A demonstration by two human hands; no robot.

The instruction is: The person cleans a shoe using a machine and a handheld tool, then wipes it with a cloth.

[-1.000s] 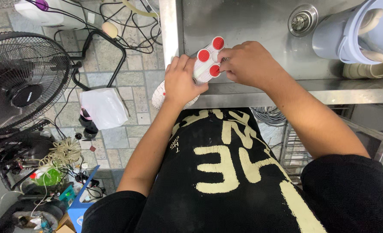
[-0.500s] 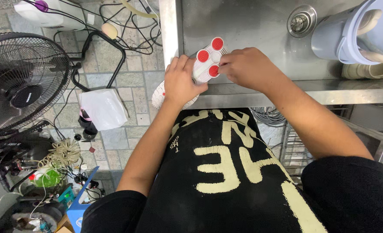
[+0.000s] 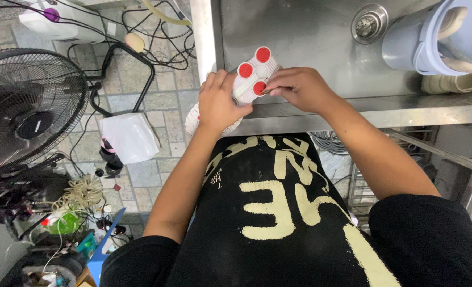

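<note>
A white shoe [image 3: 249, 77] lies sole-up across the front rim of a steel sink [image 3: 299, 32], its sole showing three red round pads. My left hand [image 3: 217, 103] grips the shoe around its middle from the left side. My right hand [image 3: 294, 87] is closed on the shoe's right edge by the nearest red pad, fingertips pinching at the sole. Whether a small tool sits in those fingers cannot be told. The shoe's toe pokes out below my left hand, over the floor.
A pale blue bucket [image 3: 406, 45] with light shoes in it lies in the sink beside the drain [image 3: 370, 22]. On the tiled floor at left stand a black fan [image 3: 26, 106], a white plastic bag [image 3: 128, 137], tangled cables [image 3: 151, 37] and assorted clutter [image 3: 60, 223].
Both hands stay on the shoe; the right hand has slid slightly down and toward the near red pad. The view has shifted a little.
</note>
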